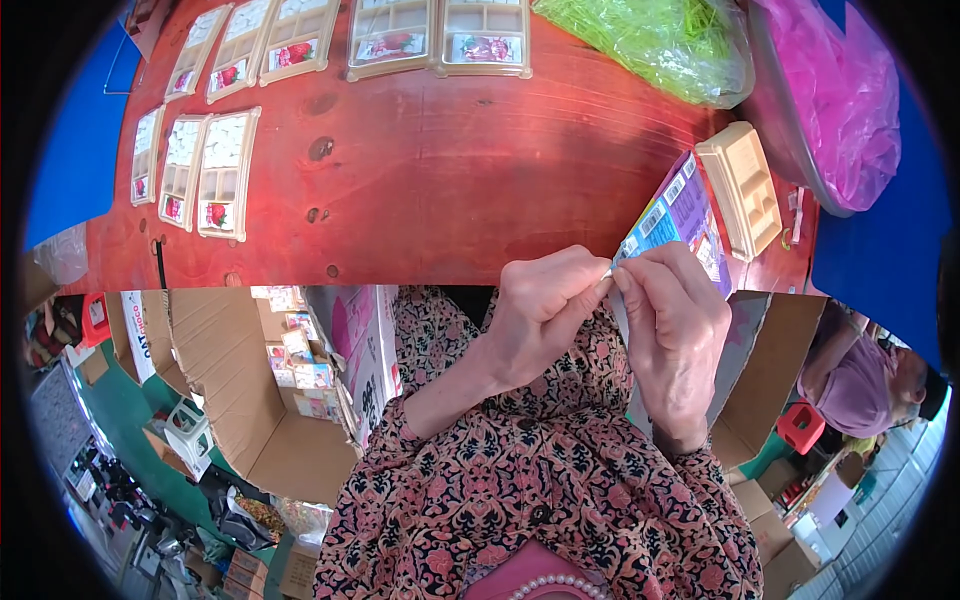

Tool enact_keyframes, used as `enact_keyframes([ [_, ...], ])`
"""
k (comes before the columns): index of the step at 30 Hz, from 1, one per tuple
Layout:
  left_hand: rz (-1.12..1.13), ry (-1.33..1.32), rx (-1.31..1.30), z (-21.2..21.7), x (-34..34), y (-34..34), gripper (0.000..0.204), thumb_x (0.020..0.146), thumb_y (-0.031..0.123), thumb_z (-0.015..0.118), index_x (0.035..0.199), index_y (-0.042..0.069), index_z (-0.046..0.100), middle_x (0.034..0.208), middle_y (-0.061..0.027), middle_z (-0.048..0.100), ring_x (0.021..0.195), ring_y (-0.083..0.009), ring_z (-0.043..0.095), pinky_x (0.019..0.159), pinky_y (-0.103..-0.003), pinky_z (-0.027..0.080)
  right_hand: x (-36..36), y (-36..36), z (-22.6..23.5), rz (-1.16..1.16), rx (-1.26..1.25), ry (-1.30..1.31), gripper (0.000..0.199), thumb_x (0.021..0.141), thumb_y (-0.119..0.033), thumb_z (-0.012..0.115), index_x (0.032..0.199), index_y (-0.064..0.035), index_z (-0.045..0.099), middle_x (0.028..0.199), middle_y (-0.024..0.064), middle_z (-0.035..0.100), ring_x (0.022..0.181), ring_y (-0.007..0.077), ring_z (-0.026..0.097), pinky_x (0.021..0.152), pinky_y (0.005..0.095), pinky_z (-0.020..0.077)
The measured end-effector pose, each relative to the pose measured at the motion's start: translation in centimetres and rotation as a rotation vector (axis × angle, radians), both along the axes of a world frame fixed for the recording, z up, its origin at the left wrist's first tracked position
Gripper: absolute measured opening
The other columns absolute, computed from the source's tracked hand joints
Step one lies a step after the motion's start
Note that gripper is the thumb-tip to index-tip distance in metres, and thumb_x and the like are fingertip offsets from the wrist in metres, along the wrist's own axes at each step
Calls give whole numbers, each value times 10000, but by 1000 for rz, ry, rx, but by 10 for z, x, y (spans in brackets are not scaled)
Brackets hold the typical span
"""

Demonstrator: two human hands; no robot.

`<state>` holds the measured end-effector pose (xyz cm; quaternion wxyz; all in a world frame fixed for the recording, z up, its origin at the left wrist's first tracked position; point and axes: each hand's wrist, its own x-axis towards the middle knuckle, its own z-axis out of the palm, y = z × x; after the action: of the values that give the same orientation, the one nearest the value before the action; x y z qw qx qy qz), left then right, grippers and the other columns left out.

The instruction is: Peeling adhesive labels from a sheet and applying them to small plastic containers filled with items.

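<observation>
My left hand (545,310) and my right hand (675,330) meet just off the table's near edge, fingertips pinched together. Between them is the corner of a flat purple and blue printed packet sheet (668,218) with several barcodes on it. Most of the sheet stands out beyond my right fingers, over the tabletop. Exactly how the fingertips grip the corner is hard to see. To the right of the sheet, a beige compartment tray (742,190) lies tilted on the table.
Filled beige trays (228,172) stand in rows on the red table (420,180) at the left and far side. A clear bag of green shreds (650,45) and a metal basin (785,110) with pink plastic (840,90) stand far right. Cardboard boxes (215,380) flank my lap.
</observation>
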<state>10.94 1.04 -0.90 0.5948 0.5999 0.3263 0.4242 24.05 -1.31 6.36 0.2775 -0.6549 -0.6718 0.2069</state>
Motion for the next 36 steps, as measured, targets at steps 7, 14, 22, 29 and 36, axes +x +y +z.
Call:
enact_keyframes([
  [7,-185,-325,-607,-6,0,4,221,951,119,477,885,-51,602,708,-63,622,601,-90,600,538,-227,482,4,3,-10,-48,-37,-14,24,798,17,605,813,21,586,754,128,543,673,296,560,594,368,450],
  [14,-251,-314,-611,-2,-5,7,234,950,105,439,888,-53,599,719,-71,627,612,-109,624,550,-228,510,1,0,-3,-71,-63,42,56,783,-5,637,828,24,622,770,118,563,682,284,565,596,359,455],
  [22,-153,-155,-326,-2,2,1,169,886,40,463,879,-64,595,692,-68,571,596,-115,612,520,-228,474,1,0,2,-1,-44,-71,34,781,18,612,803,23,586,755,114,546,678,287,565,581,369,455],
  [29,-138,-133,-307,-3,3,2,176,864,60,490,911,-61,610,684,-72,560,590,-112,594,515,-237,461,8,3,-1,-55,-102,63,16,810,13,597,811,27,590,764,127,552,657,293,569,586,361,455],
  [36,-139,-115,-299,-6,1,2,146,858,51,491,837,-56,589,659,-67,556,556,-112,584,493,-243,452,7,2,-2,-29,-88,77,21,806,14,600,821,25,609,768,130,565,668,289,577,593,355,456],
])
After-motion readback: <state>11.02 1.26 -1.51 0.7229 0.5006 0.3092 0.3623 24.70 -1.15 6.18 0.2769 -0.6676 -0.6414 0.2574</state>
